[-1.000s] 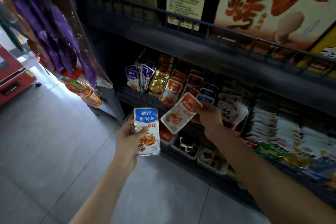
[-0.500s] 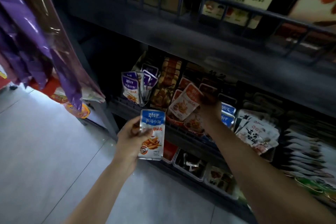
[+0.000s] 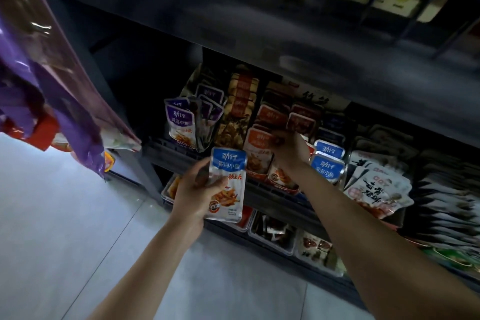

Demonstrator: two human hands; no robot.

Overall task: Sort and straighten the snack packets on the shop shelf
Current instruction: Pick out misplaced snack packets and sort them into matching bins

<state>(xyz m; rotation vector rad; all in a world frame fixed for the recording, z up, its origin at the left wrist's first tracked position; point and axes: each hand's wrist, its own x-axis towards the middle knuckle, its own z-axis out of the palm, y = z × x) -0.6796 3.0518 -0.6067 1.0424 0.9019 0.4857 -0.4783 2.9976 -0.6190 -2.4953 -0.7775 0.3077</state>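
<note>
**Left hand holding a blue packet out front, right hand reaching into the orange row**

The left hand [image 3: 194, 189] is gripping a blue-topped packet [image 3: 228, 184] upright at centre frame, thumb across its face, in front of the shelf [image 3: 270, 200] rail and not touching it. The right hand [image 3: 291, 149] is reaching over the rail into the orange-topped packets [image 3: 259, 143], fingers curled at their upper edges. Whether it is pinching one cannot be told.

The upper shelf board [image 3: 259, 34] is overhanging the row closely, leaving only a dark, shallow gap above the packet tops. The pale floor [image 3: 65, 215] is lying open across the lower left. Purple bags [image 3: 52, 80] are hanging down the upper left edge.

The held packet is showing "劲仔" and "深海小鱼" in white on blue. The purple-topped packets [image 3: 179, 122] left of the orange row and the blue packets [image 3: 327, 166] just right of the wrist are carrying the same brand. Further right, white packets [image 3: 376, 189] are bearing bold black characters, too blurred to read.
</note>
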